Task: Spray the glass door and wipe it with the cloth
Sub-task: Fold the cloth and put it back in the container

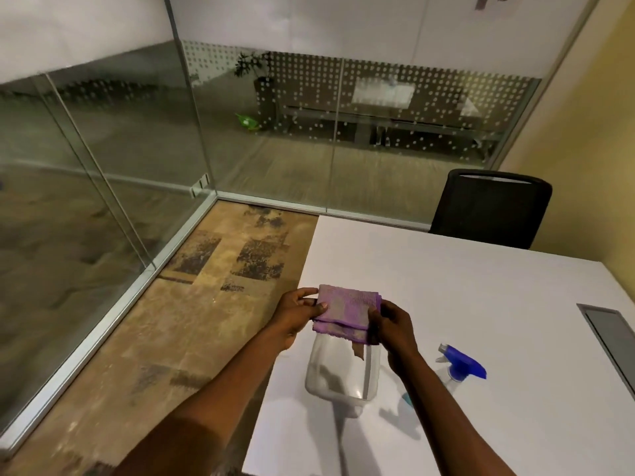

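— Looking down, what surface do you see?
— A white table (481,304) fills the lower right, with a grey inset panel (611,334) near its right edge. A black chair (491,207) stands at its far side against a yellow wall (591,132).
— And the room?
— Glass walls on two sides. The glass door (68,173) is at the left, in a metal frame; the far glass panel (378,125) carries a pattern of white dots. The floor is brown patterned carpet (206,304).
— Where is the cloth?
— The purple cloth (347,312), folded, is held up over the table's near left corner. The left hand (295,314) pinches its left edge, thumb on top; the right hand (391,328) grips its right edge with curled fingers.
— Anything else nearby?
— A clear plastic container (343,376) sits on the table just under the cloth. The spray bottle (460,364), with a blue trigger head, lies on the table to the right of the right wrist, untouched.
— What stands between the hands and the door?
— Only open carpet, left of the table.
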A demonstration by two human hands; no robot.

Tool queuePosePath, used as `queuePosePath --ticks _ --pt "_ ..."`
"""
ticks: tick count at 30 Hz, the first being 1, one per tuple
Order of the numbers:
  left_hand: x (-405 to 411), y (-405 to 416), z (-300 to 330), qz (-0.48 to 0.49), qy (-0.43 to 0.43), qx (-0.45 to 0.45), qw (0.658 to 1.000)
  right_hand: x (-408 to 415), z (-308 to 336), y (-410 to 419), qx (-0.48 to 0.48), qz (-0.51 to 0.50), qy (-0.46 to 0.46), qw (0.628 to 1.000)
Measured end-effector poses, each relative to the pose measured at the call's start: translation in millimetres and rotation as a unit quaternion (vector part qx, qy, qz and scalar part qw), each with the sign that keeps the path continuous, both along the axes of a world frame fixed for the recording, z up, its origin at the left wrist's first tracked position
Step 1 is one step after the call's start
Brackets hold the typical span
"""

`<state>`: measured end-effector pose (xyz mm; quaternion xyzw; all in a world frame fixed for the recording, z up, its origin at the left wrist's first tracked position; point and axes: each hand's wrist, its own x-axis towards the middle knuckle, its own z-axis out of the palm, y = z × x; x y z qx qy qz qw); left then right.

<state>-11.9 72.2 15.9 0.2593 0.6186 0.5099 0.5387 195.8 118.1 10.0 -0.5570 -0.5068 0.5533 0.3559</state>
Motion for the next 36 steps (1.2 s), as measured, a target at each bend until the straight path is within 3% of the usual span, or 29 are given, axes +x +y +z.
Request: queuePosePath --ticks 7,13,18,24,29,32,36 --pt "37.3 18.1 -32.3 0.011 -0.008 -0.049 0.999 18.9 -39.4 27.9 -0.04 -0.036 -0.034 0.998" --pt "49.1 23.4 -52.8 0.01 0.046 -0.099 0.994 22.4 -60.9 29.1 -0.069 -0.018 -0.071 0.995" --pt "43.9 35.6 -62.0 -0.026 0.106 -0.121 0.987 24.5 -67.2 28.4 -0.07 -0.046 -0.063 0.994" --pt "49.9 46.5 -72.6 -0.057 0.235 -0.106 0.965 12.6 -79.8 29.2 -0.043 -0.008 -0.148 0.988" --pt "58.6 54.5 -89.9 -0.115 0.345 -0.105 0.925 6.1 -94.1 34.7 -0.04 0.064 -0.274 0.959" --pt "61.9 55.6 -106.7 -0.142 0.359 -0.129 0.914 4.1 -101.5 39.7 -0.031 0.102 -0.314 0.943" --pt "67.2 54.9 -127.9 -0.177 0.368 -0.129 0.904 -0.1 -110.7 46.3 0.006 0.21 -0.4 0.892"
